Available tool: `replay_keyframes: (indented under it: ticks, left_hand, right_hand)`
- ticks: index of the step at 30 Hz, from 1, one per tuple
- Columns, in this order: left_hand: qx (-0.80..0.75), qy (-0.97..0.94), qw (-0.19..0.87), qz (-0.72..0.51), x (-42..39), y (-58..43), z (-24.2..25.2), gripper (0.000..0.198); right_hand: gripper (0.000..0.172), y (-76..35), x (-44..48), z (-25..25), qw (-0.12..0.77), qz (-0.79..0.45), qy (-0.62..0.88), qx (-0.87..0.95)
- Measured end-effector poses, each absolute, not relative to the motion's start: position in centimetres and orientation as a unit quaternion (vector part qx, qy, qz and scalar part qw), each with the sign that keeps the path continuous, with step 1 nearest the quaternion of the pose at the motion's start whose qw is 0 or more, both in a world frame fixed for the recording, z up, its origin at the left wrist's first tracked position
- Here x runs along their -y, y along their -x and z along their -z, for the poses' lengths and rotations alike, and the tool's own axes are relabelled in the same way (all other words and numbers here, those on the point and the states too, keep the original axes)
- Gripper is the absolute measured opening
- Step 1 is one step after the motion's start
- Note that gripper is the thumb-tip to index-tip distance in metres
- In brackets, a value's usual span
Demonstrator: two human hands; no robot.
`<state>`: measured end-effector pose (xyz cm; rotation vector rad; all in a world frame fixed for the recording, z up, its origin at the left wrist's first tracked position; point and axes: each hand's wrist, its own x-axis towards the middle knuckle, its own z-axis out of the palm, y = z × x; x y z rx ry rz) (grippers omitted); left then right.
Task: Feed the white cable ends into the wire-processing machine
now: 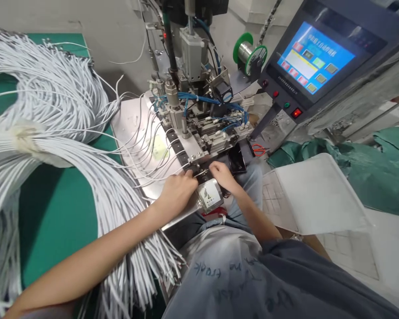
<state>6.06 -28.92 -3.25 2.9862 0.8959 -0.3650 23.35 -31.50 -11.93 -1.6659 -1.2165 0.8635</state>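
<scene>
My left hand (pixel 180 189) is closed at the front of a bench machine (pixel 194 148), its fingers curled round a white cable that is mostly hidden by the hand. A short pale length shows between my two hands at the metal fixture (pixel 199 167). My right hand (pixel 223 176) is closed too, fingertips pinched together against the fixture's right side; whatever they hold is too small to make out. Several white cables (pixel 142 166) run from the left into the machine's side. Just below the hands sits a clear-wrapped box with a white label (pixel 210 195).
Large bundles of white cable (pixel 66 97) lie on a green mat (pixel 58 212) at left. A lit control screen (pixel 314 57) stands at right. Behind are a green-rimmed wire spool (pixel 249 53) and, nearer, red-handled pliers (pixel 259 149), a black tray (pixel 236 159) and white plastic bins (pixel 322 190).
</scene>
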Motion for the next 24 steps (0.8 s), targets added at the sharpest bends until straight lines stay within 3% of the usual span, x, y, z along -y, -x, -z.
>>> replay_keyframes:
  ticks: [3,5,7,11,14,19,24]
  left_hand:
    - [-0.315,-0.942,0.010,0.113,29.3,-6.1,3.3,0.022]
    - [-0.348,-0.932,0.008,0.105,29.4,-6.1,3.7,0.025]
    - [-0.379,-0.921,0.002,0.091,29.1,-5.9,4.4,0.029]
    - [-0.392,-0.918,-0.005,0.069,28.8,-5.7,5.4,0.031]
    - [-0.390,-0.919,-0.001,0.054,28.7,-5.7,5.6,0.031]
    - [-0.390,-0.920,-0.001,0.023,28.9,-5.7,5.6,0.030]
    - [-0.249,-0.964,0.060,-0.067,29.7,-5.8,4.9,0.027]
  right_hand:
    - [0.021,-21.7,34.4,10.1,0.503,-0.214,0.698,0.463]
    - [0.022,-19.7,36.9,9.1,0.519,-0.190,0.687,0.471]
    - [0.023,-17.3,39.1,8.8,0.478,-0.272,0.653,0.521]
    - [0.026,-12.2,41.3,9.9,0.293,-0.515,0.529,0.608]
    - [0.021,-10.0,41.2,11.1,0.241,-0.571,0.498,0.607]
    - [0.020,-10.8,41.2,10.2,0.203,-0.478,0.558,0.647]
    - [0.026,-15.7,40.3,7.4,0.214,-0.366,0.611,0.669]
